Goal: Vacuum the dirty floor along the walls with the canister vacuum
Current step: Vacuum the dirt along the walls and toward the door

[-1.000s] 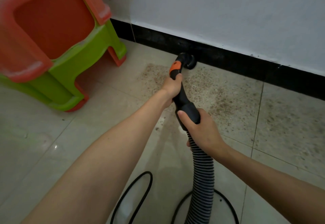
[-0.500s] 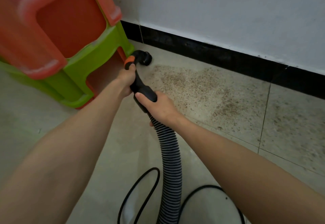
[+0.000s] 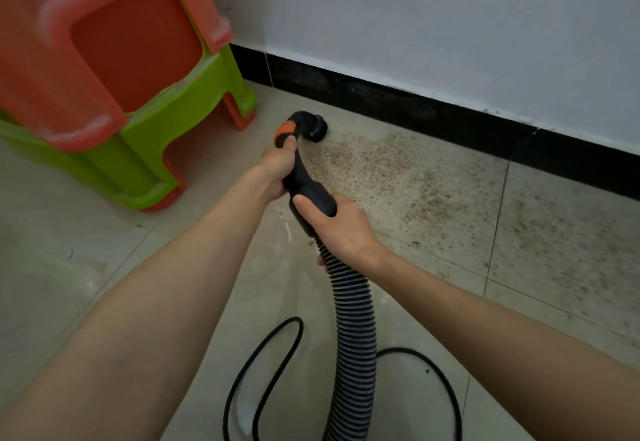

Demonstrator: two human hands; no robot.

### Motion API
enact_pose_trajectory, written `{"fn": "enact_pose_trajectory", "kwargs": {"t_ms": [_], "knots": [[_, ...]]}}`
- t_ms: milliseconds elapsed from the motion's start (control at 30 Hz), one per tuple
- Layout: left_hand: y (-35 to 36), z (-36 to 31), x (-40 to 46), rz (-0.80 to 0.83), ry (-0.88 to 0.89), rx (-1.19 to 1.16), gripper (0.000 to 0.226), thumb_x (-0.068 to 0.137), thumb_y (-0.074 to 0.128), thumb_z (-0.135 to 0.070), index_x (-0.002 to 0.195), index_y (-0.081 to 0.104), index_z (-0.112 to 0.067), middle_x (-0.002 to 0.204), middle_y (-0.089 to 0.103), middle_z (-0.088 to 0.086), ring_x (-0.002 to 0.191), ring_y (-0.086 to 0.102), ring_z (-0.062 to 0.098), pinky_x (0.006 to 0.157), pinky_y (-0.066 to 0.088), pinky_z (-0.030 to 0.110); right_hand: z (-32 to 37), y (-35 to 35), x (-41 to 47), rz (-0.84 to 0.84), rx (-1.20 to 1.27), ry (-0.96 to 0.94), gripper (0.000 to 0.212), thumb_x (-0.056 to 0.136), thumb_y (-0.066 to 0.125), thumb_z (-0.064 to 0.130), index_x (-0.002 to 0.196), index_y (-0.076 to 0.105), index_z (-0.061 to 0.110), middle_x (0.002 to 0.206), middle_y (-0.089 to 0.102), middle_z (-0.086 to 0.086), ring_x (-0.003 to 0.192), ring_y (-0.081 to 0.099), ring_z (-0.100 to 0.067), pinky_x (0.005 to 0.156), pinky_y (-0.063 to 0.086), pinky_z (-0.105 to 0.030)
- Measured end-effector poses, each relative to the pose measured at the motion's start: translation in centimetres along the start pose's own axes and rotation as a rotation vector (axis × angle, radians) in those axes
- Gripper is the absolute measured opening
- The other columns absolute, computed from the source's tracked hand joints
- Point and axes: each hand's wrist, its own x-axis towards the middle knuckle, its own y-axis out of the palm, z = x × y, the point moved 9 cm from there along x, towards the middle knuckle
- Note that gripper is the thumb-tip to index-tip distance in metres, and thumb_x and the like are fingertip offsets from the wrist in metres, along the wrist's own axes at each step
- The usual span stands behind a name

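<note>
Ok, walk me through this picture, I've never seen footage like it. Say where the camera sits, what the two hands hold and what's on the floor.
The camera is worn on the person's head and looks down along both bare arms. There is no robot. The left hand grips the black vacuum handle near its orange collar; the right hand holds it lower, where the ribbed hose joins. The nozzle is down at the tiled floor, near the black baseboard. Brown dirt is spread to its right along the wall. A black cord loops near the person. Stacked orange and green stools stand at left.
</note>
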Motion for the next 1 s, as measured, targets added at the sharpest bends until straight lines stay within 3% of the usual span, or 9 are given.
{"fn": "enact_pose_trajectory", "kwargs": {"t_ms": [67,133,333,467,533,700,833,1000], "knots": [[1.6,0.1,-0.5,0.023,0.007,0.017,0.049,0.101,0.041,-0.037,0.134,0.041,-0.002,0.115,0.058,0.011,0.105,0.059,0.026,0.078,0.048,0.032,-0.6,-1.2,-0.5,-0.026,-0.007,0.006,0.034,0.089,0.061,0.051,0.094,0.052,0.018,0.081,0.061,-0.004,0.048,0.061,-0.018,0.040,0.047,-0.023],[3.6,0.4,-1.3,0.061,0.005,0.025,0.049,0.100,0.041,-0.037,0.135,0.040,-0.003,0.118,0.056,0.012,0.114,0.056,0.029,0.080,0.047,0.033,-1.5,-2.5,-1.1,-0.058,-0.002,0.024,0.035,0.089,0.060,0.051,0.096,0.053,0.018,0.082,0.061,-0.005,0.049,0.062,-0.021,0.042,0.049,-0.025],[9.2,1.1,-2.6,0.181,0.016,0.027,0.046,0.101,0.041,-0.036,0.131,0.044,-0.002,0.104,0.054,0.010,0.103,0.056,0.026,0.089,0.047,0.035,-3.8,-6.4,-2.6,-0.153,0.045,0.054,0.032,0.089,0.061,0.051,0.092,0.052,0.020,0.084,0.061,-0.005,0.050,0.062,-0.022,0.040,0.046,-0.023],[12.3,1.6,-3.3,0.252,0.014,0.051,0.048,0.099,0.045,-0.036,0.130,0.045,0.001,0.097,0.056,0.010,0.099,0.057,0.029,0.080,0.047,0.034,-4.8,-8.0,-3.6,-0.222,0.072,0.049,0.026,0.090,0.061,0.047,0.089,0.050,0.023,0.090,0.063,-0.009,0.053,0.060,-0.021,0.039,0.043,-0.020],[13.1,1.5,-3.3,0.265,0.030,0.088,0.048,0.099,0.045,-0.036,0.130,0.046,0.000,0.108,0.059,0.016,0.104,0.058,0.031,0.080,0.047,0.034,-5.1,-8.3,-3.6,-0.244,0.095,0.054,0.026,0.090,0.061,0.047,0.092,0.051,0.023,0.090,0.063,-0.009,0.053,0.060,-0.021,0.039,0.044,-0.019],[12.8,0.9,-2.1,0.204,0.091,0.166,0.049,0.099,0.043,-0.040,0.124,0.049,0.002,0.103,0.060,0.016,0.092,0.058,0.028,0.084,0.049,0.037,-5.1,-8.0,-2.3,-0.253,0.108,0.036,0.034,0.091,0.060,0.047,0.101,0.054,0.015,0.084,0.059,-0.006,0.050,0.058,-0.020,0.038,0.043,-0.020],[11.1,1.0,-1.0,0.157,0.087,0.172,0.053,0.098,0.044,-0.043,0.127,0.048,0.001,0.115,0.061,0.020,0.109,0.059,0.036,0.084,0.050,0.039,-5.3,-6.9,-1.3,-0.219,0.106,0.017,0.035,0.091,0.062,0.045,0.104,0.055,0.013,0.082,0.058,-0.004,0.052,0.058,-0.020,0.039,0.044,-0.020],[8.3,0.2,-0.1,0.048,0.113,0.148,0.048,0.099,0.042,-0.039,0.127,0.046,0.000,0.115,0.059,0.016,0.104,0.059,0.030,0.088,0.050,0.037,-4.5,-5.8,0.5,-0.106,0.126,0.019,0.027,0.090,0.063,0.045,0.093,0.053,0.020,0.084,0.060,-0.006,0.045,0.059,-0.019,0.039,0.047,-0.024]]}}
